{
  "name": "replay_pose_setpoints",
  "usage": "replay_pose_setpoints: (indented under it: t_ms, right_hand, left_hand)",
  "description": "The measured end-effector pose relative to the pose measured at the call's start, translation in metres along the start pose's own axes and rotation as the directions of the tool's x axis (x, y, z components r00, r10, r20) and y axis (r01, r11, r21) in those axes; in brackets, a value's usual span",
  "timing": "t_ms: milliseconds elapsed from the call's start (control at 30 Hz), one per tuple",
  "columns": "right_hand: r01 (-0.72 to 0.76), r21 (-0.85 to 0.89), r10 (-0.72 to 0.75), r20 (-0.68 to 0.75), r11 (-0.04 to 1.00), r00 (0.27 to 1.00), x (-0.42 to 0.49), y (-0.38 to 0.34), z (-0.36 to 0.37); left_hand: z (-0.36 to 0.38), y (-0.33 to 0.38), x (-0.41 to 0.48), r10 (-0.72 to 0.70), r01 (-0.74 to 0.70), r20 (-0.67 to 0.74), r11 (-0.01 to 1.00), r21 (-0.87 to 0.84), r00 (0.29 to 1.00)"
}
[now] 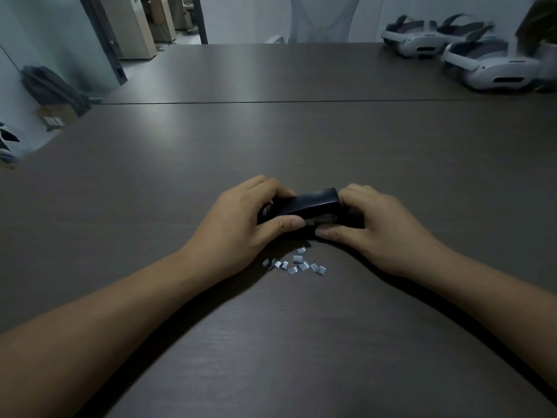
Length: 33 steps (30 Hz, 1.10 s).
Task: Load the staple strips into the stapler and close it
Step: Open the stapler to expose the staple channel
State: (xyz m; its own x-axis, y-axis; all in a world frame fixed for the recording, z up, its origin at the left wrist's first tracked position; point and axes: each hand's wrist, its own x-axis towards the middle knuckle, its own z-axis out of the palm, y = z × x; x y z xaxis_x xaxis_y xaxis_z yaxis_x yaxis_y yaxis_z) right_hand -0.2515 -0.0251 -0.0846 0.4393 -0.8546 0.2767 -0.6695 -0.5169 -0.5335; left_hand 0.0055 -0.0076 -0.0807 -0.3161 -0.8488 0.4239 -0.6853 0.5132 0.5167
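A dark blue stapler (310, 204) lies on the dark wooden table (271, 140), between my two hands. My left hand (241, 218) grips its left end, thumb along the near side and fingers curled over the far side. My right hand (370, 224) holds the right end, thumb against the near lower edge where a strip of metal shows. The top cover looks lowered onto the body. Several short silver staple strips (297, 263) lie scattered on the table just in front of the stapler.
Three white headsets (494, 64) lie at the far right of the table, beside a potted plant (542, 19). A white chair back (322, 16) stands behind the far edge. A grey bag (54, 86) sits on the floor at the left.
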Motion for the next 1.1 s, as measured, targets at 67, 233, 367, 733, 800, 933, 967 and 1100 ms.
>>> replay_pose_setpoints:
  t_ms: [67, 233, 367, 733, 800, 933, 967, 1100]
  right_hand:
    - [0.001, 0.002, -0.001, 0.001, 1.0, 1.0, 0.0, 0.0, 0.0]
    - [0.013, 0.001, -0.013, 0.003, 1.0, 1.0, -0.001, 0.001, 0.001]
    - [0.014, -0.004, -0.014, 0.005, 1.0, 1.0, -0.001, 0.004, 0.002]
    - [0.023, 0.02, -0.023, -0.002, 1.0, 1.0, -0.001, 0.003, 0.003]
    - [0.02, 0.028, -0.02, 0.003, 0.999, 1.0, 0.0, 0.003, 0.004]
    - [0.02, 0.041, -0.02, 0.013, 0.999, 1.0, 0.002, 0.003, 0.003]
    - [0.021, 0.043, -0.022, 0.016, 0.999, 1.0, 0.002, 0.002, 0.003]
    - [0.02, 0.047, -0.021, 0.026, 0.999, 0.999, 0.003, 0.001, 0.003]
  left_hand:
    - [-0.003, 0.0, 0.0, 0.003, -0.003, -0.004, 1.0, 0.003, 1.0]
    - [-0.016, -0.002, -0.001, -0.024, 0.024, 0.004, 0.999, -0.043, 1.0]
    - [-0.026, -0.006, -0.003, -0.051, 0.051, 0.013, 0.997, -0.065, 0.999]
    - [-0.043, -0.011, -0.016, -0.154, 0.167, 0.069, 0.952, -0.258, 0.986]
    - [-0.05, -0.019, -0.021, -0.187, 0.193, 0.048, 0.944, -0.267, 0.981]
    - [-0.069, -0.041, -0.032, -0.327, 0.351, 0.131, 0.895, -0.273, 0.936]
    - [-0.072, -0.043, -0.034, -0.343, 0.382, 0.173, 0.869, -0.313, 0.923]
    - [-0.078, -0.05, -0.031, -0.36, 0.421, 0.239, 0.854, -0.304, 0.902]
